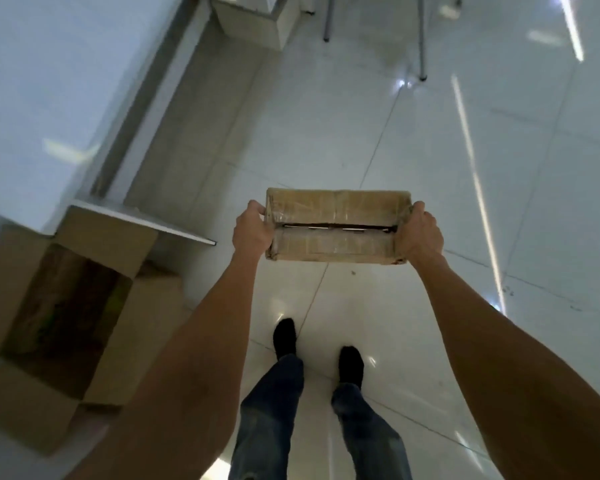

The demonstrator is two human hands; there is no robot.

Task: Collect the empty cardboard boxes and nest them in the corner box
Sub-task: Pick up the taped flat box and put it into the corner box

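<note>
Cardboard, taped and slit along its top seam: the small box (pixel 336 225) hangs out in front of me above the tiled floor (pixel 361 133), one end in each of my hands. My left hand (pixel 252 230) and right hand (pixel 420 232) press inward on the short ends, since squeezing both sides keeps it level with nothing beneath. The big open corner box (pixel 63 306) sits low to my left, flaps spread, beside the wall panel (pixel 49 98). I judge the small box goes there next.

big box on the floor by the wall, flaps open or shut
Open: the big box has its flaps spread outward, showing its dark inside.
</note>
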